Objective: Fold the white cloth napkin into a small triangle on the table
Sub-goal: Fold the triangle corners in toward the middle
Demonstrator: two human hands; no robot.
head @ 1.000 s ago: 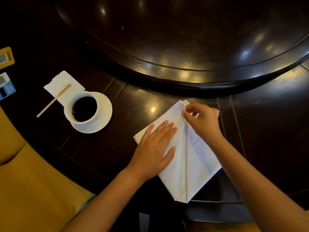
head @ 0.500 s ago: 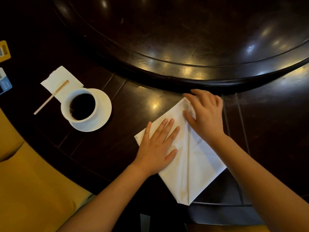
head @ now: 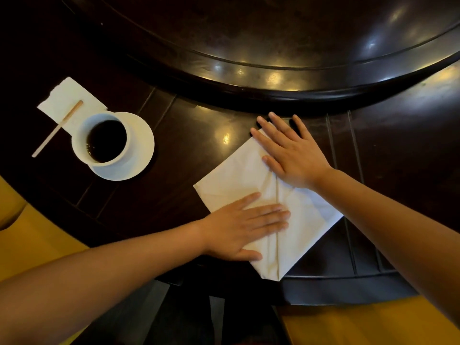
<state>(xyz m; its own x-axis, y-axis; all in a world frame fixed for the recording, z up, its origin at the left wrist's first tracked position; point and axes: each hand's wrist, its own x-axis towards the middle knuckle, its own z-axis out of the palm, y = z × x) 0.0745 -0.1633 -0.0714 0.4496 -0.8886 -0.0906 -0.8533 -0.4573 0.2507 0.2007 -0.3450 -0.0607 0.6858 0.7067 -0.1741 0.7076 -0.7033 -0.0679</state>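
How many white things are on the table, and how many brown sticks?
White: 4 (cloth napkin, paper napkin, cup, saucer)
Brown sticks: 1 (stirrer)
Total: 5

Dark glossy wooden table (head: 204, 135), perhaps mustard-yellow seating (head: 29, 235) beside.

- Napkin (head: 234, 178): far corner and upper right flap covered by the right hand (head: 292, 155); lower left flap covered by the left hand (head: 245, 226).
- Both forearms: cut off by the bottom and right edges.
- Paper serviette (head: 67, 98): near corner hidden behind the cup (head: 104, 140).
- Saucer (head: 142, 150): left part concealed by the cup.
- Raised round centre of the surface (head: 273, 46): cut off at the top edge.
- Yellow seats (head: 37, 245): cut off at the left and bottom edges.
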